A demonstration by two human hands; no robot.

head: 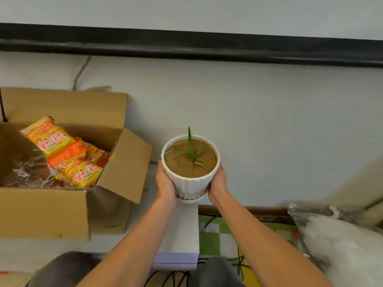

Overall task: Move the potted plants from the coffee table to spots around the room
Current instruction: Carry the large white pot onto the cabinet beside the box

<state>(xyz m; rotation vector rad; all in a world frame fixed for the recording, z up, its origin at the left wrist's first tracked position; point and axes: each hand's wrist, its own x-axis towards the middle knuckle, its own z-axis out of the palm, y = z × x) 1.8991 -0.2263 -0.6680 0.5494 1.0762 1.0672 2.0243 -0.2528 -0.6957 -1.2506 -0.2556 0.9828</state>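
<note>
Head view.
- Potted plant (190, 168): white ribbed pot on a saucer, dry soil, one thin green shoot. Upright near the wall, over the far end of a white bench (180, 230).
- Left hand (165, 183), right hand (217, 183): clasping the pot's sides.
- Cardboard box (41, 210): open, to the left, holding orange packets (62, 154).

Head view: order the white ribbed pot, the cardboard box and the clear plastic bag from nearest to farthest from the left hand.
1. White ribbed pot: gripped by the left hand itself.
2. Cardboard box: just to the left, its open flap close by.
3. Clear plastic bag: far right, past the right hand.
</note>
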